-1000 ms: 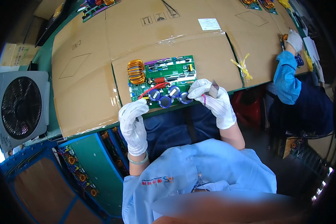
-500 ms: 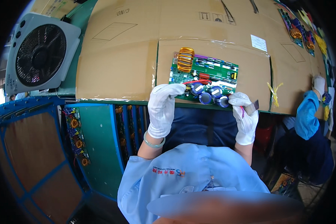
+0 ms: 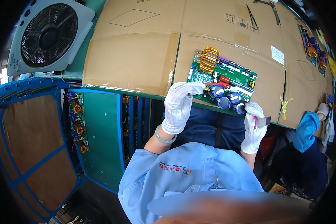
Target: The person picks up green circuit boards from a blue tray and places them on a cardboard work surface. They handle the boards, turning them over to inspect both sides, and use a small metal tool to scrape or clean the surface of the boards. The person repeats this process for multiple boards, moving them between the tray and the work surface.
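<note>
Right of frame centre, our PCB is showing further right as our view's swinging left; L hand is keeping its fingers narrow at the red wire, pinch unclear; R hand is still holding a flat metal pc by the blue caps, so we're apparently continuing the same step.
</note>
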`<move>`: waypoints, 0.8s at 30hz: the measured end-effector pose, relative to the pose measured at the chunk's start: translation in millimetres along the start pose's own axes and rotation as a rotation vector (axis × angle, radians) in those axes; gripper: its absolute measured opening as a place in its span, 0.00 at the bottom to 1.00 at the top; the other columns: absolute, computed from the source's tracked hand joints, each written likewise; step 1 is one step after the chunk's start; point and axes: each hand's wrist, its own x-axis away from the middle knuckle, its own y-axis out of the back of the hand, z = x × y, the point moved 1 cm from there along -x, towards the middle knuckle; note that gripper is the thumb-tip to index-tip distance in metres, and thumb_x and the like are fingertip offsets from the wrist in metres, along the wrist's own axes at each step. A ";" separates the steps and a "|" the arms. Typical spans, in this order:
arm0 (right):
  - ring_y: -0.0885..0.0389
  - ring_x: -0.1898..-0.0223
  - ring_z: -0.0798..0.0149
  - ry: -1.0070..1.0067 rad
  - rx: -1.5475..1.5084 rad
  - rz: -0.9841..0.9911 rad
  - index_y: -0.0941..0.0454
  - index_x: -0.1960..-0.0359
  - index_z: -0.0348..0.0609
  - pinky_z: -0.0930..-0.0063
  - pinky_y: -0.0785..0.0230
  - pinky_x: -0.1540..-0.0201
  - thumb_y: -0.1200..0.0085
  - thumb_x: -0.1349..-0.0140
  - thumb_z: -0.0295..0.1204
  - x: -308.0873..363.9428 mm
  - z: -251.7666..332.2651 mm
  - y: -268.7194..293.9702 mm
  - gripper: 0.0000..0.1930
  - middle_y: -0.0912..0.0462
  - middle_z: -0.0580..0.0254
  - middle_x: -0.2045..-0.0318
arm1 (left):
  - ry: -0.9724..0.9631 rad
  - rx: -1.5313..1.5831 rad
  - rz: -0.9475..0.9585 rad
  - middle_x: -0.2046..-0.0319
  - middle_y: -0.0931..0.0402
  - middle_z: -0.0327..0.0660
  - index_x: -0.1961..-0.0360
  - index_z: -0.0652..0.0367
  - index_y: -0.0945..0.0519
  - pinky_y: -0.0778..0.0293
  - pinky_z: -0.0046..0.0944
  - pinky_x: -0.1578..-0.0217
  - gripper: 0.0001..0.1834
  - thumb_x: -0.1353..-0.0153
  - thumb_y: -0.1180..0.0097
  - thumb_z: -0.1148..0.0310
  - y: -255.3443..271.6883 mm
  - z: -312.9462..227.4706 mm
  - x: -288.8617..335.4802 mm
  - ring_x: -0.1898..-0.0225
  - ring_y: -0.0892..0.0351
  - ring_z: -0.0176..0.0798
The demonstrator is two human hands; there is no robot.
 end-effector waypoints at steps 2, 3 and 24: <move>0.19 0.46 0.56 -0.032 -0.011 -0.013 0.17 0.55 0.34 0.62 0.29 0.40 0.40 0.34 0.26 0.5 1.1 -1.8 0.10 0.16 0.49 0.52 | 0.020 0.015 0.001 0.58 0.14 0.49 0.61 0.66 0.19 0.21 0.40 0.48 0.07 0.36 0.46 0.86 -0.6 0.1 0.0 0.53 0.16 0.45; 0.19 0.46 0.55 -0.048 -0.016 -0.021 0.17 0.55 0.34 0.62 0.29 0.40 0.41 0.34 0.26 0.6 1.5 -2.9 0.10 0.16 0.49 0.52 | 0.030 0.023 0.003 0.58 0.15 0.50 0.61 0.67 0.19 0.21 0.40 0.48 0.07 0.36 0.47 0.86 -0.5 0.4 0.2 0.53 0.16 0.44; 0.15 0.58 0.53 0.283 0.612 0.305 0.14 0.58 0.40 0.70 0.24 0.53 0.31 0.43 0.30 -147.3 33.9 -29.2 0.12 0.14 0.53 0.62 | -0.250 -0.454 0.295 0.41 0.24 0.45 0.47 0.49 0.14 0.34 0.50 0.40 0.27 0.49 0.27 0.55 -51.2 -20.7 -7.3 0.39 0.26 0.53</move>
